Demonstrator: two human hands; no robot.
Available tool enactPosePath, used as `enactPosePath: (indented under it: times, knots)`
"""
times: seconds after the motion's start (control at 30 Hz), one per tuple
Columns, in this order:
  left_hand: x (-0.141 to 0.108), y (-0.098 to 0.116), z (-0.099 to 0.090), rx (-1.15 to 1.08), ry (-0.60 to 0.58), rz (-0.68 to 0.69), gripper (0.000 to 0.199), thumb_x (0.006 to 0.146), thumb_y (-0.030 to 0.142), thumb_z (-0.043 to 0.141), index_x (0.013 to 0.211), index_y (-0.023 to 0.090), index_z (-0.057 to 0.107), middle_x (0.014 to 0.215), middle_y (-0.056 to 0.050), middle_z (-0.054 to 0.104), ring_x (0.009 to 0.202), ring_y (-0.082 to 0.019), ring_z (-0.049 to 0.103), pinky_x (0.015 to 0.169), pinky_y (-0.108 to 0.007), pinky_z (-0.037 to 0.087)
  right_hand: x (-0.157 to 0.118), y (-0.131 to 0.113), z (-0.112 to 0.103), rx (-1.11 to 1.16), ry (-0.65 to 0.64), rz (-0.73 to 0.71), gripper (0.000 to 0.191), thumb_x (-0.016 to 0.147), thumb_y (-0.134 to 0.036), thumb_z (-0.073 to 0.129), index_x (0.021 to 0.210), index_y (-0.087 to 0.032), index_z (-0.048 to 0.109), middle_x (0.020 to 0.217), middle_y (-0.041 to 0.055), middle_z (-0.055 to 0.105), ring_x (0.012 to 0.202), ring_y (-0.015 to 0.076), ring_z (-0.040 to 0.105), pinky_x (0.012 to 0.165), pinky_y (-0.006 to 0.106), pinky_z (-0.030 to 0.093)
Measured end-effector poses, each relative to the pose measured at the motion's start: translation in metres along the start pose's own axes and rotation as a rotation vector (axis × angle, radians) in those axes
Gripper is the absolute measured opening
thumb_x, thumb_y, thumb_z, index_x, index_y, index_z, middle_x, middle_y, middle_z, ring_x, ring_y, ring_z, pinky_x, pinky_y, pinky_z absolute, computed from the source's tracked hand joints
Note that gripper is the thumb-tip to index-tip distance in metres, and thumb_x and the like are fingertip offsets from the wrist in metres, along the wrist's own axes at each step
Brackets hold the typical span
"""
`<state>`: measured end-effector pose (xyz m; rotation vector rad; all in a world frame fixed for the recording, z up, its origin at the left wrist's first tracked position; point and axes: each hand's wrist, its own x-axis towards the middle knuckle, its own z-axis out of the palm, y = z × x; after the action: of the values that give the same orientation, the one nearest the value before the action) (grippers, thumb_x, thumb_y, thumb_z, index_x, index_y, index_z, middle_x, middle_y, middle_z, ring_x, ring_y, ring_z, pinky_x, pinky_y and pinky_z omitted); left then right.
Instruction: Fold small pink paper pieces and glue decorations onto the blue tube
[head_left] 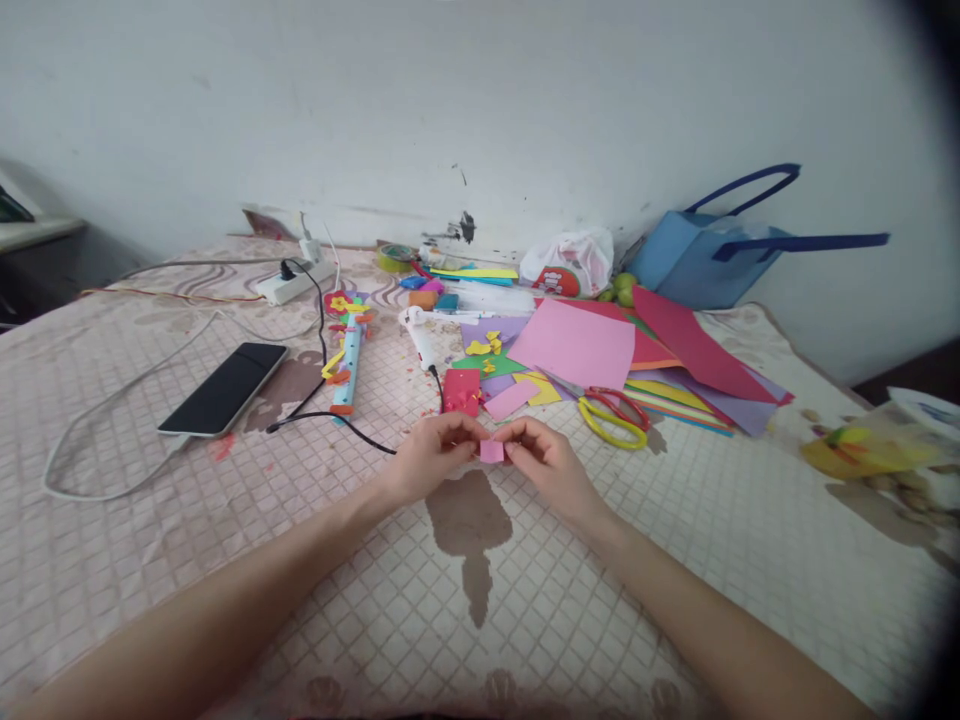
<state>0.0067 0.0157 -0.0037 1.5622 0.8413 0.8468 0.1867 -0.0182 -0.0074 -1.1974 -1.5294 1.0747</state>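
Observation:
A small pink paper piece is held up between my two hands over the tablecloth. My left hand pinches its left edge with thumb and fingers. On the other side, my right hand grips the right edge the same way. Just beyond them lie a red card with small scraps on it and a pink strip. Scissors with red and yellow handles rest to the right of my right hand. Behind my left hand is a white glue gun with a black cord.
Coloured sheets lie at the back right, before a blue bag. A phone on a white cable, a power strip and a decorated blue strip are on the left. A yellow packet sits far right.

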Motion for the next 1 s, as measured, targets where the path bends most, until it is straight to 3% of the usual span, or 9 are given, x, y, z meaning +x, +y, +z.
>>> enactPosePath:
  times: [0.1, 0.23, 0.6, 0.83, 1.0]
  knots:
    - [-0.0021, 0.0005, 0.0017, 0.204, 0.037, 0.147, 0.021, 0.073, 0.007, 0.051, 0.088, 0.014, 0.065, 0.086, -0.005, 0.065, 0.079, -0.014, 0.061, 0.073, -0.025, 0.049, 0.0003, -0.0005, 0.0004, 0.001, 0.009, -0.015, 0.014, 0.078, -0.014, 0.05, 0.087, -0.019, 0.06, 0.082, 0.0012, 0.061, 0.075, 0.014, 0.056, 0.07, 0.027, 0.044]
    - [-0.0032, 0.0012, 0.0031, 0.276, 0.074, 0.234, 0.019, 0.071, 0.004, 0.052, 0.082, 0.015, 0.063, 0.083, -0.003, 0.065, 0.077, -0.012, 0.061, 0.072, -0.024, 0.049, 0.0009, 0.0023, 0.0007, 0.0, 0.017, -0.07, 0.016, 0.076, -0.011, 0.052, 0.088, -0.02, 0.059, 0.086, 0.0018, 0.061, 0.08, 0.015, 0.058, 0.073, 0.028, 0.045]
    - [-0.0021, -0.0044, 0.002, 0.163, 0.109, 0.161, 0.008, 0.075, 0.013, 0.056, 0.082, 0.014, 0.06, 0.083, -0.006, 0.065, 0.076, -0.015, 0.061, 0.073, -0.027, 0.049, -0.0003, -0.0011, 0.0033, -0.008, 0.068, -0.204, 0.006, 0.078, -0.017, 0.06, 0.083, -0.021, 0.058, 0.082, 0.0008, 0.057, 0.078, 0.0149, 0.055, 0.072, 0.028, 0.044]
    - [-0.0032, -0.0005, 0.0063, 0.011, 0.116, 0.07, 0.015, 0.076, 0.026, 0.063, 0.081, 0.012, 0.06, 0.079, -0.006, 0.065, 0.074, -0.014, 0.06, 0.069, -0.026, 0.048, -0.0019, -0.002, 0.0047, 0.088, 0.098, -0.025, 0.009, 0.081, -0.028, 0.06, 0.078, -0.019, 0.056, 0.071, -0.0012, 0.055, 0.067, 0.0128, 0.052, 0.062, 0.025, 0.041]
    - [-0.0043, -0.0001, 0.0098, -0.193, 0.12, -0.006, 0.017, 0.073, 0.028, 0.067, 0.078, 0.013, 0.059, 0.077, -0.004, 0.066, 0.073, -0.013, 0.061, 0.069, -0.024, 0.048, -0.0036, -0.0024, 0.009, 0.213, 0.112, 0.064, 0.012, 0.079, -0.029, 0.062, 0.076, -0.019, 0.056, 0.072, -0.0014, 0.056, 0.067, 0.0124, 0.053, 0.064, 0.025, 0.042]
